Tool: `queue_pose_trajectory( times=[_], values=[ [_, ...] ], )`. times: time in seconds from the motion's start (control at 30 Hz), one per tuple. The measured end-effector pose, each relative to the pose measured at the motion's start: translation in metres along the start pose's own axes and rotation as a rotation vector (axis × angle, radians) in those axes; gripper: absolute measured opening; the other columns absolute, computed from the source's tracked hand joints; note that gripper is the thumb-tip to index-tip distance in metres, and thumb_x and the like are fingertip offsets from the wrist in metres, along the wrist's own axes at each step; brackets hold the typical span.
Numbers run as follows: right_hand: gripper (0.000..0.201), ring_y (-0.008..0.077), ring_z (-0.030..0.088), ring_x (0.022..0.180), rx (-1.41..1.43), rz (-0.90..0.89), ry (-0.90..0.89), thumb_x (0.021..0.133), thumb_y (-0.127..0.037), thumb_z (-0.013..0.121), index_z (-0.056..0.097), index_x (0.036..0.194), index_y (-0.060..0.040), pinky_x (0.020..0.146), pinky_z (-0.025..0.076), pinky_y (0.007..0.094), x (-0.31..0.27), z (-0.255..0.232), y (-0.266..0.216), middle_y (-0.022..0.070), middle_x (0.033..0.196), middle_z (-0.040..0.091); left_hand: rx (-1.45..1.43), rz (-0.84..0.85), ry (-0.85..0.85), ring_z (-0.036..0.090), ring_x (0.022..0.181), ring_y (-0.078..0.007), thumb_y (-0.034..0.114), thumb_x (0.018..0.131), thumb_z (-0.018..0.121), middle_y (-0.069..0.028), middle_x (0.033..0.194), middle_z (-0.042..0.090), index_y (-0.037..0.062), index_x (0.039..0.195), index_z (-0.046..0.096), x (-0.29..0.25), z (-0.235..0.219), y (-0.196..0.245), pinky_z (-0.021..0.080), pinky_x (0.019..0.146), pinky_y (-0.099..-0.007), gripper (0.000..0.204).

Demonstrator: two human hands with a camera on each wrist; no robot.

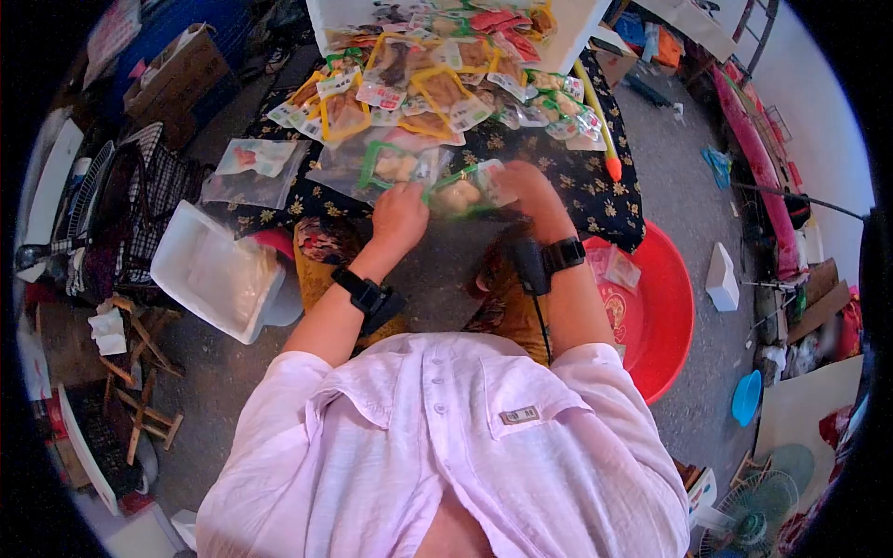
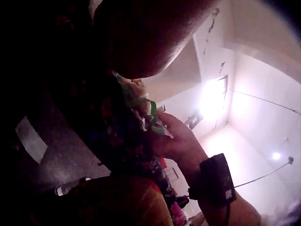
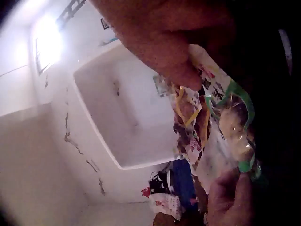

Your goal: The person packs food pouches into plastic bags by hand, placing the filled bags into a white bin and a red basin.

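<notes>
Between both hands, over the near table edge, is a clear food packet (image 1: pixel 459 195) with a green border and pale, rounded pieces inside. My right hand (image 1: pixel 535 195) pinches its white printed end; the right wrist view shows the thumb and fingers on that label (image 3: pixel 209 75). At the opposite green corner, my left hand (image 1: pixel 400 223) pinches the packet, fingertips close together (image 3: pixel 230 188). A second green-bordered packet (image 1: pixel 393 166) lies just beyond the left hand, overlapping a clear plastic bag (image 1: pixel 330 167). In the left wrist view the left hand is mostly dark.
Many yellow- and green-bordered packets (image 1: pixel 442 93) are heaped before a white foam box (image 1: pixel 326 23) on the flowered cloth (image 1: pixel 595 191). A white tub (image 1: pixel 214 270) stands at left, a red basin (image 1: pixel 665 316) at right. Another clear bag (image 1: pixel 251 172) lies on the left.
</notes>
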State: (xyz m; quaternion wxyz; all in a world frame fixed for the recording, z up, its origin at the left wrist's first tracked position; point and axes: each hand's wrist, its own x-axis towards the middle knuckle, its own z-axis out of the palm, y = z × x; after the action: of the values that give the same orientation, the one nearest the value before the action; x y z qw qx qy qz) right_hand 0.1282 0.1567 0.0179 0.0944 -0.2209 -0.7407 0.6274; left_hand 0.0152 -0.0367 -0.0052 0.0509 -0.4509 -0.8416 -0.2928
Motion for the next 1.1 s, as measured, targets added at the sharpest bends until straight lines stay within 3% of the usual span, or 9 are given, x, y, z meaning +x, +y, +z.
queue_pose_trajectory(
  times=[0.03, 0.1, 0.17, 0.27, 0.37, 0.6, 0.7, 1.0, 1.1],
  values=[
    [0.02, 0.0124, 0.053, 0.065, 0.058, -0.174, -0.056, 0.075, -0.016, 0.056, 0.05, 0.087, -0.0016, 0.05, 0.042, 0.0249, 0.001, 0.003, 0.014, 0.0041, 0.078, 0.055, -0.013, -0.012, 0.005, 0.049, 0.07, -0.0351, 0.008, 0.067, 0.047, -0.017, 0.072, 0.049, 0.0014, 0.074, 0.051, 0.0, -0.001, 0.001, 0.04, 0.062, -0.0436, 0.011],
    [0.017, 0.013, 0.053, 0.065, 0.293, -0.209, -0.073, 0.076, -0.014, 0.053, 0.05, 0.088, -0.0028, 0.051, 0.043, 0.0254, 0.002, 0.004, 0.031, 0.0041, 0.079, 0.055, -0.041, -0.034, 0.014, 0.049, 0.07, -0.0351, 0.009, 0.068, 0.046, -0.0169, 0.072, 0.049, 0.0014, 0.073, 0.05, 0.0, -0.004, 0.004, 0.04, 0.061, -0.044, 0.01],
    [0.013, 0.0133, 0.053, 0.064, 0.643, 0.074, 0.001, 0.078, -0.013, 0.051, 0.05, 0.088, -0.0041, 0.052, 0.044, 0.026, -0.014, 0.018, 0.02, 0.004, 0.08, 0.055, 0.024, -0.052, -0.023, 0.049, 0.069, -0.0352, 0.011, 0.069, 0.046, -0.017, 0.073, 0.049, 0.0013, 0.073, 0.049, -0.002, -0.009, 0.006, 0.04, 0.06, -0.0443, 0.011],
    [0.015, 0.0148, 0.05, 0.073, 0.829, 0.085, 0.007, 0.083, -0.016, 0.045, 0.048, 0.089, -0.0027, 0.062, 0.041, 0.0267, -0.026, 0.022, 0.025, 0.0031, 0.08, 0.053, 0.046, -0.085, -0.066, 0.049, 0.069, -0.0354, 0.013, 0.071, 0.045, -0.0173, 0.074, 0.049, 0.0012, 0.075, 0.048, -0.008, -0.011, 0.005, 0.04, 0.058, -0.045, 0.013],
    [0.013, 0.0143, 0.053, 0.066, 1.092, -0.031, 0.049, 0.081, -0.016, 0.049, 0.05, 0.086, -0.004, 0.057, 0.044, 0.0279, -0.031, 0.039, 0.029, 0.0038, 0.079, 0.054, -0.034, -0.131, -0.061, 0.048, 0.07, -0.0355, 0.015, 0.074, 0.045, -0.0173, 0.075, 0.049, 0.0014, 0.075, 0.047, -0.01, -0.015, 0.007, 0.039, 0.057, -0.045, 0.014],
    [0.016, 0.0156, 0.053, 0.068, 1.007, 0.09, 0.171, 0.083, -0.02, 0.046, 0.049, 0.086, -0.0039, 0.059, 0.045, 0.0287, -0.028, 0.058, 0.018, 0.0046, 0.078, 0.054, -0.082, -0.064, 0.022, 0.048, 0.072, -0.0348, 0.016, 0.075, 0.043, -0.0162, 0.076, 0.049, 0.0022, 0.074, 0.046, -0.003, -0.022, 0.016, 0.039, 0.059, -0.0441, 0.014],
    [0.017, 0.0164, 0.053, 0.067, 1.08, -0.01, 0.234, 0.082, -0.02, 0.047, 0.049, 0.087, -0.0037, 0.059, 0.045, 0.0294, -0.02, 0.059, 0.022, 0.0049, 0.079, 0.054, -0.068, -0.085, 0.005, 0.049, 0.071, -0.0353, 0.016, 0.075, 0.043, -0.0167, 0.076, 0.049, 0.0028, 0.075, 0.047, -0.004, -0.025, 0.019, 0.04, 0.059, -0.0445, 0.013],
    [0.021, 0.0174, 0.053, 0.068, 0.76, -0.067, 0.139, 0.082, -0.021, 0.046, 0.048, 0.089, -0.0014, 0.059, 0.045, 0.0299, -0.003, 0.104, 0.019, 0.0062, 0.081, 0.054, 0.066, 0.019, 0.062, 0.052, 0.064, -0.0332, 0.012, 0.071, 0.044, -0.0137, 0.07, 0.051, 0.0051, 0.069, 0.05, 0.0, -0.024, 0.027, 0.043, 0.057, -0.042, 0.01],
    [0.018, 0.0157, 0.053, 0.062, 0.655, 0.043, 0.037, 0.081, -0.018, 0.045, 0.048, 0.09, -0.0028, 0.05, 0.045, 0.0287, -0.002, 0.107, 0.013, 0.0054, 0.077, 0.054, 0.133, 0.046, 0.072, 0.053, 0.064, -0.0325, 0.013, 0.071, 0.045, -0.013, 0.07, 0.051, 0.0064, 0.069, 0.05, -0.003, -0.027, 0.029, 0.043, 0.056, -0.0414, 0.009]
  ],
)
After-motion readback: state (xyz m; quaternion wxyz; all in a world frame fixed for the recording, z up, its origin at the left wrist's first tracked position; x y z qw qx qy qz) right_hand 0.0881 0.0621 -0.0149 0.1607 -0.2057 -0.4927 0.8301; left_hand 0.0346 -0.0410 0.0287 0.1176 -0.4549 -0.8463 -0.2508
